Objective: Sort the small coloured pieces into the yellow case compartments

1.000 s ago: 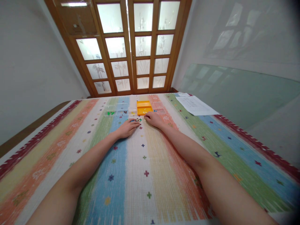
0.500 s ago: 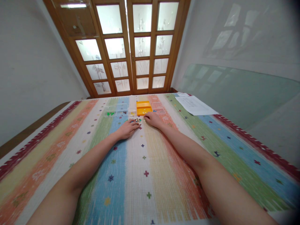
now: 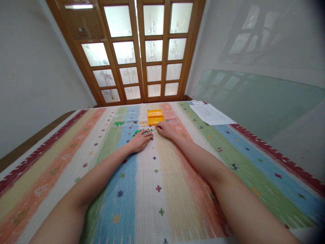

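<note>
My left hand [image 3: 140, 141] lies palm down on the cloth with its fingers stretched out, at the near edge of a pile of small coloured pieces [image 3: 142, 131], green, dark and other colours. Just right of the pile, my right hand [image 3: 165, 130] rests with its fingers curled down and together. Whatever its fingertips hold is too small to make out. Directly beyond that hand an open yellow box [image 3: 155, 113] stands, with a few pale pieces inside.
Clear plastic boxes flank the yellow one: a left box [image 3: 115, 119] holds green pieces, others dark red and yellow ones, and a right box [image 3: 175, 117] blue ones. Printed paper [image 3: 210, 113] lies at the far right on the striped tablecloth [image 3: 147, 189]. Wooden glazed doors [image 3: 141, 67] stand behind.
My left hand has shifted slightly to the right and towards me, and more green pieces of the pile show. My right hand has barely moved.
</note>
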Tool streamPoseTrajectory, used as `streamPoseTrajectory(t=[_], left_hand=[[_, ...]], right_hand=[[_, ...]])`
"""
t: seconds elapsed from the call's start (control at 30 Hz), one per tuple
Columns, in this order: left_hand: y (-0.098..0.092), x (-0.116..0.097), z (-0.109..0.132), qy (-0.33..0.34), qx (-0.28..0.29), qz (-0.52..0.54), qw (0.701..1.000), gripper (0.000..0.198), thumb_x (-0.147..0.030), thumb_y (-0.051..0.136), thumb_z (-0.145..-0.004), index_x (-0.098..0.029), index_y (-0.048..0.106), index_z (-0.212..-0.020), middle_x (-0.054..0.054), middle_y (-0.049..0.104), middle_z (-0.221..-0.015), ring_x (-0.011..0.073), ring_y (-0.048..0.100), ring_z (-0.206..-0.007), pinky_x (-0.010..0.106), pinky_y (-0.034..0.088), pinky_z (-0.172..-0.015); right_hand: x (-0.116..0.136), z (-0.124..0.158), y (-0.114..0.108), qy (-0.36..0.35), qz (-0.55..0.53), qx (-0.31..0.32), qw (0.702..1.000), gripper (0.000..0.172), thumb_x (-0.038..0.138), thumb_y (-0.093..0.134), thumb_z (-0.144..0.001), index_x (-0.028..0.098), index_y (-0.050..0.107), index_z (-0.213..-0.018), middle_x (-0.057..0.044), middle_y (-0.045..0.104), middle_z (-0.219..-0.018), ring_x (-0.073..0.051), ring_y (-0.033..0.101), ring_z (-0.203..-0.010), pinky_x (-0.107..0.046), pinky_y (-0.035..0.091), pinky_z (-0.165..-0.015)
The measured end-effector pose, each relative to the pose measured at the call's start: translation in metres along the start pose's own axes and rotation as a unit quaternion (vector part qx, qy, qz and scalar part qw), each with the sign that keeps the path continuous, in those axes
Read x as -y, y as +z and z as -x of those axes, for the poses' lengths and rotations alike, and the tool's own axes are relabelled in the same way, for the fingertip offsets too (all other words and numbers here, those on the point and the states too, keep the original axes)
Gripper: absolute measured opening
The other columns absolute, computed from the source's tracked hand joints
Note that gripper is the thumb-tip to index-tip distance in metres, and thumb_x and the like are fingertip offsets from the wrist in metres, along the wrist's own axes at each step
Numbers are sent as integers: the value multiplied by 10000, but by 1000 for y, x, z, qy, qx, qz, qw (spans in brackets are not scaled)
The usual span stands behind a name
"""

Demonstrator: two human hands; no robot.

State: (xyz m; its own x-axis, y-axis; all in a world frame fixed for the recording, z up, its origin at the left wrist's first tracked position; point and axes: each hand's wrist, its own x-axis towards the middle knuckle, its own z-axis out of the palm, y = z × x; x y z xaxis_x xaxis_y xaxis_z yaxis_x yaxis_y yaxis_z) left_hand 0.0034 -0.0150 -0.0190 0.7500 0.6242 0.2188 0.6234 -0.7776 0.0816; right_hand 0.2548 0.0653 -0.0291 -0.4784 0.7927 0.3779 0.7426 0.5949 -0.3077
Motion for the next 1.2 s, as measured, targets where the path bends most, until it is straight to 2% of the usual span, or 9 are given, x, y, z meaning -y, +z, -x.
streamPoseTrajectory(t=[0.2, 0.33, 0.43, 0.53, 0.67, 0.77, 0.97, 1.2], left_hand=[[2, 3, 1, 8, -17, 11, 1000, 486, -320, 332, -1114, -240, 601, -1510, 64, 612, -1534, 266, 471, -1435, 471, 356, -1253], [3, 18, 3, -7, -64, 19, 998, 482, -310, 361, -1106, -214, 592, -1518, 79, 591, -1554, 266, 463, -1442, 479, 350, -1265], [1, 41, 7, -61, -122, 20, 991, 481, -282, 382, -1091, -227, 590, -1522, 73, 591, -1555, 271, 467, -1433, 506, 358, -1259], [-1, 73, 12, -126, -158, 4, 979, 480, -269, 381, -1081, -222, 617, -1496, 77, 625, -1513, 274, 491, -1407, 496, 371, -1248], [-1, 109, 20, -197, -164, -25, 966, 462, -264, 401, -1060, -196, 670, -1429, 109, 651, -1472, 288, 533, -1355, 502, 383, -1229], [1, 122, 21, -221, -159, -42, 961, 454, -269, 408, -1052, -193, 685, -1404, 118, 657, -1464, 295, 535, -1347, 516, 377, -1225], [8, 125, 15, -251, -158, -53, 953, 440, -242, 424, -1032, -194, 701, -1371, 114, 666, -1455, 293, 527, -1353, 524, 370, -1225], [9, 112, 20, -235, -165, -46, 957, 422, -269, 454, -1036, -207, 710, -1365, 105, 666, -1443, 285, 531, -1365, 492, 376, -1239]], right_hand=[[0, 1, 1, 3, -11, -6, 1000, 236, 214, 563, -1030, 175, 780, -948, -87, 763, -997, -195, 635, -888, -280, 407, -781], [2, 2, -1, 3, -19, -13, 1000, 233, 209, 565, -1024, 170, 780, -942, -89, 762, -995, -193, 635, -877, -282, 410, -779], [5, 3, -3, -11, -20, -12, 1000, 217, 196, 578, -1017, 171, 790, -981, -92, 760, -1012, -203, 639, -910, -291, 426, -809], [9, 4, -4, -54, -29, -6, 998, 215, 191, 596, -1016, 183, 800, -1081, -101, 748, -1071, -221, 642, -1001, -306, 448, -872], [15, 4, -3, -96, -18, 14, 995, 254, 160, 594, -1014, 215, 810, -1137, -102, 718, -1089, -233, 629, -1058, -322, 452, -927], [16, 3, -1, -101, -5, 22, 995, 246, 173, 608, -1012, 228, 813, -1139, -97, 698, -1084, -231, 619, -1048, -322, 447, -924], [16, 5, -1, -91, -1, 22, 996, 234, 184, 615, -1018, 229, 799, -1156, -92, 688, -1126, -227, 613, -1088, -312, 440, -942], [22, 7, -7, -70, 2, 31, 997, 243, 218, 592, -1046, 219, 788, -1190, -103, 694, -1147, -233, 613, -1114, -319, 446, -959]])
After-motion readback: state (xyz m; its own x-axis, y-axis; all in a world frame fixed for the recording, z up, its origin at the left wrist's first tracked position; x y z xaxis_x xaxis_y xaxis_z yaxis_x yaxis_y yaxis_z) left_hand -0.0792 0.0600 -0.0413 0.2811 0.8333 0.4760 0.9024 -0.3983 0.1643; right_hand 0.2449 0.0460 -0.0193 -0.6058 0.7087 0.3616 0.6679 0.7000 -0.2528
